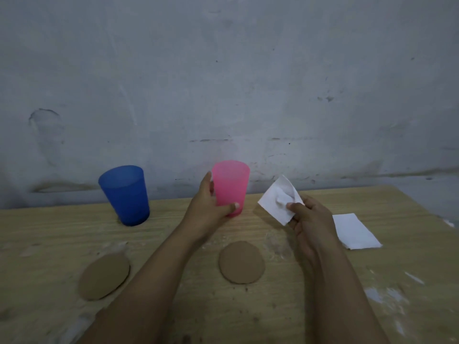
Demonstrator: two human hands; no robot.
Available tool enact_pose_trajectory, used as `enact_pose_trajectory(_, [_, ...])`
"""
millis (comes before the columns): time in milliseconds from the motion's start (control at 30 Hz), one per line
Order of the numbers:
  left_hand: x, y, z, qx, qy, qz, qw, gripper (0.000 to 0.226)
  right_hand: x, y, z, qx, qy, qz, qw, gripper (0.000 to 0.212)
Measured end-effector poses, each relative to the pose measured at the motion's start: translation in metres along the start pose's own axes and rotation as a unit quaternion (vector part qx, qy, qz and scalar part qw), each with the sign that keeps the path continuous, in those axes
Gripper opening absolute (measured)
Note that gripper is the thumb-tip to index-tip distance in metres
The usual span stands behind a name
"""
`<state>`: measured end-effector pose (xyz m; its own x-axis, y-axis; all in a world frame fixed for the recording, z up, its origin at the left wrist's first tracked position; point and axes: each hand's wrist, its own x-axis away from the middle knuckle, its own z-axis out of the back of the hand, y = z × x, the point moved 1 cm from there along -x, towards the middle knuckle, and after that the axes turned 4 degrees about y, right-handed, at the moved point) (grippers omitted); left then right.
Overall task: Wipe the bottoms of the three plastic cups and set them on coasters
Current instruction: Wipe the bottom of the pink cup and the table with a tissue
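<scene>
- The left hand point(207, 207) grips the translucent pink plastic cup point(231, 187) near its base, thumb across the front and fingers behind; the cup is upright at the far middle of the light wooden table point(285, 306), and whether its base touches the wood cannot be told.
- The right hand point(310, 222) pinches a crumpled white paper tissue point(278, 202) between thumb and fingers, just right of the pink cup.
- A translucent blue plastic cup point(125, 194) stands upright on the table, well to the left.
- Two round brown cardboard coasters lie bare nearer the person: one at left point(104, 276), one in the middle point(241, 262).
- A folded white tissue point(355, 232) lies flat on the table at right.
</scene>
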<state>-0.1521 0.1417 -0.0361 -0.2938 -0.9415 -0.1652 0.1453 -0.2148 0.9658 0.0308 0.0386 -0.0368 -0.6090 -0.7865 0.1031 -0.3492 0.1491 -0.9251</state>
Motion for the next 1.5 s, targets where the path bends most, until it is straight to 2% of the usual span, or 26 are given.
enact_pose_trajectory(100, [0.019, 0.024, -0.001, -0.071, 0.104, -0.099, 0.987, 0.077, 0.002, -0.004, 0.001, 0.013, -0.006, -0.001, 1.000, 0.015])
enact_pose_trajectory(233, [0.041, 0.070, -0.009, -0.160, 0.166, -0.298, 0.926, 0.052, 0.007, -0.027, -0.002, 0.048, -0.005, 0.050, 0.998, 0.018])
enact_pose_trajectory(333, [0.049, 0.099, -0.019, -0.119, 0.197, -0.340, 0.912, 0.045, 0.015, -0.050, -0.009, 0.032, -0.020, 0.114, 0.993, 0.023])
enact_pose_trajectory(400, [0.052, 0.111, -0.027, -0.082, 0.196, -0.343, 0.915, 0.040, 0.022, -0.065, -0.015, 0.039, -0.041, 0.155, 0.986, 0.023])
enact_pose_trajectory(433, [0.053, 0.114, -0.031, -0.057, 0.175, -0.321, 0.929, 0.038, 0.025, -0.072, -0.017, 0.045, -0.057, 0.175, 0.982, 0.021])
enact_pose_trajectory(500, [0.051, 0.117, -0.040, -0.015, 0.095, -0.235, 0.967, 0.034, 0.031, -0.083, -0.021, 0.053, -0.089, 0.200, 0.974, 0.019])
enact_pose_trajectory(567, [0.049, 0.115, -0.047, 0.028, 0.018, -0.165, 0.986, 0.026, 0.035, -0.089, -0.022, 0.057, -0.104, 0.214, 0.970, 0.018])
enact_pose_trajectory(700, [0.046, 0.109, -0.049, 0.101, -0.004, -0.131, 0.986, 0.008, 0.035, -0.090, -0.016, 0.076, -0.121, 0.206, 0.968, 0.016])
enact_pose_trajectory(900, [0.041, 0.101, -0.043, 0.147, -0.039, -0.107, 0.983, 0.022, 0.032, -0.086, -0.001, 0.164, -0.139, 0.212, 0.953, 0.025])
enact_pose_trajectory(1100, [0.039, 0.098, -0.040, 0.119, -0.062, -0.120, 0.984, 0.022, 0.033, -0.083, 0.009, 0.159, -0.199, 0.139, 0.957, 0.028])
enact_pose_trajectory(1200, [0.039, 0.095, -0.040, 0.058, -0.037, -0.178, 0.982, 0.029, 0.035, -0.082, 0.011, 0.091, -0.218, 0.072, 0.969, 0.026])
enact_pose_trajectory(1333, [0.041, 0.089, -0.041, -0.061, 0.004, -0.301, 0.952, 0.033, 0.034, -0.079, 0.010, 0.009, -0.215, 0.011, 0.976, 0.020])
enact_pose_trajectory(1367, [0.042, 0.087, -0.042, -0.084, 0.010, -0.324, 0.942, 0.031, 0.032, -0.076, 0.011, -0.001, -0.200, -0.006, 0.980, 0.027])
enact_pose_trajectory(1433, [0.043, 0.082, -0.043, -0.132, 0.013, -0.355, 0.925, 0.029, 0.028, -0.068, 0.015, 0.024, -0.177, -0.030, 0.984, 0.042])
enact_pose_trajectory(1500, [0.046, 0.075, -0.045, -0.176, -0.010, -0.364, 0.915, 0.031, 0.026, -0.062, 0.017, 0.068, -0.164, -0.042, 0.983, 0.038])
